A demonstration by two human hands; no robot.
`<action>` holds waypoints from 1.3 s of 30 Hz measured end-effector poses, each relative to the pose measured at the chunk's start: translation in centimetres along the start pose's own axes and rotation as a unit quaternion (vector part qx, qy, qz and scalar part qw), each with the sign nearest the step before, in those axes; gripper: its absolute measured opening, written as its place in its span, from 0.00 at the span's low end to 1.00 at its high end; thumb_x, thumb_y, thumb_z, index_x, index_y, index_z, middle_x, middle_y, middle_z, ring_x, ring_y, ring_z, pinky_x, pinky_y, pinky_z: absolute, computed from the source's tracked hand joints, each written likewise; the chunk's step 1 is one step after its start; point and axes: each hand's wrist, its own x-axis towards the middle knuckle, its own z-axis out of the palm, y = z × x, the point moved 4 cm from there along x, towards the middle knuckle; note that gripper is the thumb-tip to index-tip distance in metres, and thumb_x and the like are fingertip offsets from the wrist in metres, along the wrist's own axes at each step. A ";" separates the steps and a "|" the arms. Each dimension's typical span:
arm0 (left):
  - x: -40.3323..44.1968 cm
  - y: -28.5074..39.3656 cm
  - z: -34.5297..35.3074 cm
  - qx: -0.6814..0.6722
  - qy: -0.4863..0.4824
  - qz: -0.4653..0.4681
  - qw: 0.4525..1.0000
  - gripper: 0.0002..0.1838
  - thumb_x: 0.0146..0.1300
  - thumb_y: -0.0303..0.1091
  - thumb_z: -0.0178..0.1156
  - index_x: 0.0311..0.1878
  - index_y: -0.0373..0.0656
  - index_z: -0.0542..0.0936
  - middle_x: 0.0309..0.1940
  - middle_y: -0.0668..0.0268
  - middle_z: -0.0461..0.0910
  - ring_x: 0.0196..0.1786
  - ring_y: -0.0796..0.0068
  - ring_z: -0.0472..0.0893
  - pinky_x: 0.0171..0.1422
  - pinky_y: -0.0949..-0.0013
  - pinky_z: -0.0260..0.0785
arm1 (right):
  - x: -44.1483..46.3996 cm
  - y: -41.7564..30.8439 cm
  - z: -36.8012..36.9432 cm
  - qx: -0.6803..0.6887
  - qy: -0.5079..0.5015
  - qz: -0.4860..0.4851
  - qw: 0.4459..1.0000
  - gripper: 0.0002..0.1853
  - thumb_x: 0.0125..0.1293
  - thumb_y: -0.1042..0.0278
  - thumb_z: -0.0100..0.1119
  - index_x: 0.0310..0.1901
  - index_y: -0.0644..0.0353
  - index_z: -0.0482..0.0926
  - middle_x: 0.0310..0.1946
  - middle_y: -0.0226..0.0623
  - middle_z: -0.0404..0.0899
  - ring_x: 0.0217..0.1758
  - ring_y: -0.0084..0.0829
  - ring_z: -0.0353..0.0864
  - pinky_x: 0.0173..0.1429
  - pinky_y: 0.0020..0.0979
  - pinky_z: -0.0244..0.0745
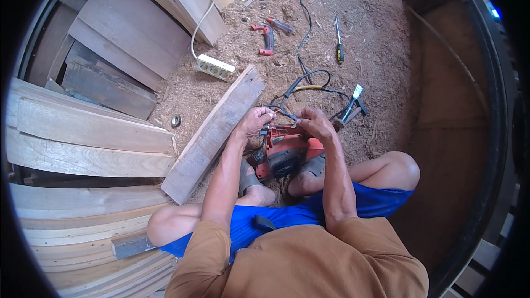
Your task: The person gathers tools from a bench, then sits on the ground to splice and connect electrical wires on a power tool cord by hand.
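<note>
Red-and-black plastic-bodied power tool (290,153) sits on the sawdust-covered floor (378,77), between the person's feet, just in front of the crossed legs in blue shorts. Both hands are at its far end, over the handle section.

Left hand (256,122): thumb and index tips brought together, pinching a thin orange-brown wire (277,112). Right hand (318,123): fingers curled, tips down near the handle section, facing the left hand. Can't make out how far apart its tips are or what they hold; too small.

Black rubber-sheathed cable (288,102) loops on the floor just past the hands, a yellowish sleeve-like length (307,88) beside it.

Further out: red-and-black C-shaped plastic handle piece (268,41), with a red-handled screwdriver (280,25) just beside it. Long-shafted screwdriver with yellow-and-black grip (339,52) lies apart, to the right. Flat-bladed metal tool (353,102) is near the right hand, partly over a dark piece.

Left side: thick rough wooden beam (212,135) lies slantwise beside the power tool. White multi-socket power strip (216,68) is near its far end; small round metallic ring (176,121) is on the floor left of the beam.
</note>
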 end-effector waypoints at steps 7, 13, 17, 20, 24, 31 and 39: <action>0.0 -0.1 -0.1 0.000 0.002 -0.001 1.000 0.07 0.71 0.32 0.63 0.45 0.39 0.83 0.36 0.68 0.83 0.39 0.79 0.79 0.50 0.72 0.73 | -0.4 -0.4 0.0 0.004 0.000 0.008 1.000 0.10 0.64 0.74 0.64 0.46 0.64 0.83 0.32 0.31 0.84 0.33 0.23 0.81 0.37 0.30 0.76; 0.1 -0.4 -0.3 0.001 -0.001 -0.005 1.000 0.08 0.70 0.33 0.63 0.45 0.38 0.83 0.37 0.68 0.83 0.39 0.80 0.80 0.50 0.73 0.73 | -0.6 -0.5 0.1 0.029 -0.006 0.015 0.999 0.09 0.64 0.74 0.63 0.46 0.63 0.82 0.31 0.31 0.84 0.31 0.23 0.81 0.34 0.29 0.76; 0.1 -0.4 -0.3 -0.004 -0.005 -0.002 1.000 0.08 0.71 0.33 0.63 0.46 0.38 0.83 0.37 0.68 0.83 0.39 0.79 0.80 0.50 0.72 0.73 | -0.7 -0.9 0.2 0.024 -0.004 0.017 1.000 0.09 0.64 0.74 0.63 0.46 0.63 0.82 0.31 0.31 0.83 0.31 0.22 0.81 0.33 0.29 0.76; 0.0 -0.2 -0.2 -0.010 -0.010 0.001 1.000 0.09 0.71 0.33 0.63 0.46 0.38 0.82 0.37 0.67 0.83 0.40 0.79 0.80 0.51 0.72 0.73 | -0.7 -0.9 0.2 0.026 -0.002 0.018 0.999 0.08 0.64 0.74 0.63 0.45 0.63 0.82 0.31 0.31 0.83 0.31 0.23 0.81 0.33 0.29 0.76; 0.0 0.0 -0.1 -0.010 -0.010 -0.002 1.000 0.08 0.72 0.33 0.62 0.47 0.37 0.82 0.37 0.66 0.83 0.41 0.78 0.80 0.52 0.71 0.74 | -0.7 -1.0 0.1 0.012 0.002 0.012 1.000 0.08 0.64 0.73 0.63 0.44 0.62 0.83 0.31 0.31 0.84 0.31 0.23 0.81 0.34 0.29 0.76; 0.0 0.3 0.2 -0.015 -0.003 0.026 1.000 0.08 0.73 0.34 0.61 0.46 0.38 0.82 0.36 0.68 0.82 0.38 0.80 0.79 0.46 0.74 0.74 | -0.5 -0.6 0.1 0.010 -0.003 0.006 1.000 0.08 0.64 0.73 0.64 0.44 0.63 0.82 0.31 0.31 0.84 0.32 0.23 0.81 0.36 0.29 0.77; 0.1 0.2 0.2 -0.027 -0.003 0.036 0.999 0.08 0.73 0.31 0.60 0.47 0.37 0.82 0.37 0.68 0.82 0.39 0.79 0.80 0.48 0.73 0.76 | -0.7 -1.0 0.2 0.017 -0.011 0.005 1.000 0.09 0.65 0.75 0.64 0.45 0.64 0.81 0.31 0.31 0.83 0.32 0.22 0.80 0.36 0.29 0.77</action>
